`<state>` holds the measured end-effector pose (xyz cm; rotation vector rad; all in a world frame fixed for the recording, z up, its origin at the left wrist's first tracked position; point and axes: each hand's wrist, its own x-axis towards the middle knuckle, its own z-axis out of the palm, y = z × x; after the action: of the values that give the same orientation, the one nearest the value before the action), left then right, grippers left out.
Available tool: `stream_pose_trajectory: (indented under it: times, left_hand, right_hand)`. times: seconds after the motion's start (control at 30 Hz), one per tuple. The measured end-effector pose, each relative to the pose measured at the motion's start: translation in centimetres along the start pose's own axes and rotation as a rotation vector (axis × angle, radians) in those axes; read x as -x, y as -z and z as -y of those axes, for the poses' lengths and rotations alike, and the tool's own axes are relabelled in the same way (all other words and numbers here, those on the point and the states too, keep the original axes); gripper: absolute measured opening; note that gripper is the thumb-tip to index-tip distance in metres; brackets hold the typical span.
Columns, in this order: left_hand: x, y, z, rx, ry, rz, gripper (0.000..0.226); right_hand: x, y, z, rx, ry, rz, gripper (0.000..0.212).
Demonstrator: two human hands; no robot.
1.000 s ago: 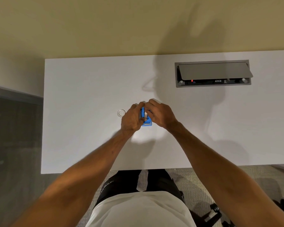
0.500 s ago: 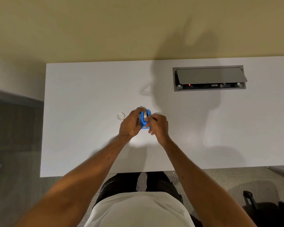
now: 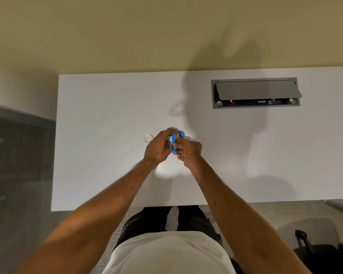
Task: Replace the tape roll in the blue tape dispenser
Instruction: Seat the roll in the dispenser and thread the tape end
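Note:
The blue tape dispenser (image 3: 175,143) is held over the middle of the white desk (image 3: 107,165), between both hands. My left hand (image 3: 157,146) grips its left side, fingers curled over the top. My right hand (image 3: 188,149) holds its right side, with fingertips pressed onto the dispenser's upper part. A small clear tape roll (image 3: 148,138) lies flat on the desk just left of my left hand, apart from it. What sits inside the dispenser is hidden by my fingers.
A grey cable box (image 3: 255,93) with a raised lid is set into the desk at the back right. The desk's left edge and near edge border grey carpet; a dark bag (image 3: 325,252) lies on the floor at the lower right.
My right hand has drawn back toward me along the dispenser's right side. The dispenser has turned slightly and shows more of its blue body. The clear roll has stayed in place.

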<state>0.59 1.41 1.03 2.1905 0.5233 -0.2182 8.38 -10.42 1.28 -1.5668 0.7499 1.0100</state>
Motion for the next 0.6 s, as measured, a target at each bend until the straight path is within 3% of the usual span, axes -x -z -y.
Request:
stream_pose_trajectory:
  times: [0.27,0.4,0.5,0.6]
  left_hand:
    - [0.1,0.1,-0.3,0.058,0.031,0.035,0.051]
    - [-0.1,-0.6,1.4,-0.008,0.088,0.069,0.082]
    - [-0.1,-1.8,2.5,-0.12,-0.033,0.08,0.094]
    - [0.1,-2.3,2.2,-0.188,-0.07,-0.002,0.09]
  right_hand:
    - [0.1,0.6,0.1,0.015,-0.064,0.071,0.036]
    - [0.1,0.7,-0.1,-0.022,-0.091,0.083,0.042]
    - [0.0,0.7,-0.3,-0.018,-0.082,0.066,0.042]
    - [-0.1,0.8,-0.8,-0.002,-0.058,0.047,0.037]
